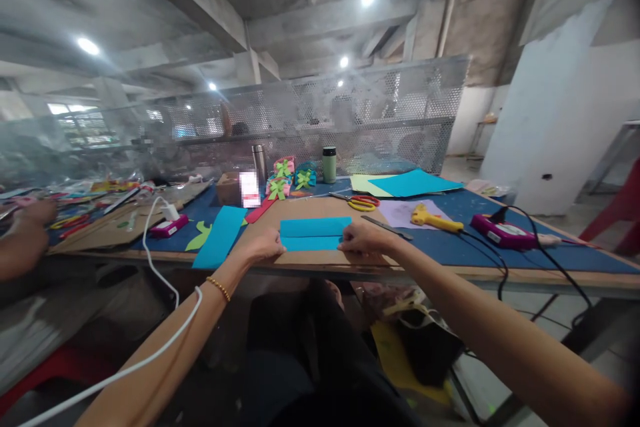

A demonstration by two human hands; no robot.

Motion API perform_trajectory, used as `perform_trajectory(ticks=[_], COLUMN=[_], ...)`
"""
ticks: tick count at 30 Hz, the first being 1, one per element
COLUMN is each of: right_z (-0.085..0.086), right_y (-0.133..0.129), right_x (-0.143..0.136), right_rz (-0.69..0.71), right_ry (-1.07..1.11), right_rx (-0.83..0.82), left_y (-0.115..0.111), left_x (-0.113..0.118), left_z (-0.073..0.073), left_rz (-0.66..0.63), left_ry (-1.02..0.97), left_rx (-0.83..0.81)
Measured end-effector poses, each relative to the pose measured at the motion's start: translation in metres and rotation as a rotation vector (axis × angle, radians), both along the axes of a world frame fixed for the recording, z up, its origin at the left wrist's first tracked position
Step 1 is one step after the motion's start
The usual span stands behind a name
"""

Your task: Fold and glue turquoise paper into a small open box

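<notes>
Blue folded sheet (316, 242) is held at the near edge of the work table (575, 257), directly over a brown cardboard (305, 209). A lengthwise crease or overlap is shown between its upper and lower bands. Its left end is pinched between the curled fingers of the left hand (267, 244), and its right end is gripped likewise by the right hand (364, 240); the two hands are kept apart by the sheet's length. A beaded bracelet (219, 289) is worn on the left wrist.

Beside the left forearm, a blue strip (219, 237) is laid partly over a light-green leaf-shaped cutout (199, 237). Beyond the right hand, a dark narrow-bladed tool (387, 227) is placed, with scissors (350, 199) set farther back. A yellow glue gun (435, 219) is rested on a purple sheet (393, 211). Farther back, a green bottle (329, 167) and a steel flask (259, 161) are stood upright. At far left, a co-worker's hand (39, 212) is seen near scattered materials.
</notes>
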State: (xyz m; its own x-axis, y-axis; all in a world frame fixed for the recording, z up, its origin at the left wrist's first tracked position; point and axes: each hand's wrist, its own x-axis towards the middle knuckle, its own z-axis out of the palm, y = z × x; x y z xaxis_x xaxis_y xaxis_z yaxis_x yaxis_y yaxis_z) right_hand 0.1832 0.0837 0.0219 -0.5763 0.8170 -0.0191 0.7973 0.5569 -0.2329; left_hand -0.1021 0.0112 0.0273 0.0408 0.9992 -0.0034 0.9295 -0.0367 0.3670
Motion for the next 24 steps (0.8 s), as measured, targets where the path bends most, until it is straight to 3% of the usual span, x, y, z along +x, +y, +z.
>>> perform_trajectory(ticks=[8,10,13,14,16,19,20,24], right_z=[0.006,0.006,0.004,0.003,0.004,0.006,0.007,0.006], right_y=[-0.007,-0.007,-0.006,-0.006,-0.007,-0.01,-0.011,-0.018], right_x=[-0.001,-0.001,0.001,0.001,0.002,0.001,0.0,-0.003], right_rz=[-0.007,-0.004,-0.014,-0.019,-0.021,-0.016,-0.019,-0.058], right_ry=[0.003,0.002,0.01,0.011,0.0,-0.037,-0.048,-0.071], right_rx=[-0.037,-0.031,-0.034,-0.038,-0.036,-0.016,-0.009,0.059], left_y=[-0.003,-0.012,-0.027,-0.03,-0.035,-0.034,-0.032,-0.026], left_x=[-0.025,-0.024,-0.003,0.008,0.034,0.066,0.073,0.08], left_z=[-0.003,0.0,0.001,-0.001,-0.01,-0.032,-0.041,-0.069], left_rz=[0.074,0.125,0.175,0.13,-0.085,-0.394,-0.45,-0.449], left_ry=[0.08,0.135,0.224,0.258,0.254,0.218,0.226,0.26], left_rx=[-0.003,0.054,0.285,0.419,0.573,0.565,0.526,0.565])
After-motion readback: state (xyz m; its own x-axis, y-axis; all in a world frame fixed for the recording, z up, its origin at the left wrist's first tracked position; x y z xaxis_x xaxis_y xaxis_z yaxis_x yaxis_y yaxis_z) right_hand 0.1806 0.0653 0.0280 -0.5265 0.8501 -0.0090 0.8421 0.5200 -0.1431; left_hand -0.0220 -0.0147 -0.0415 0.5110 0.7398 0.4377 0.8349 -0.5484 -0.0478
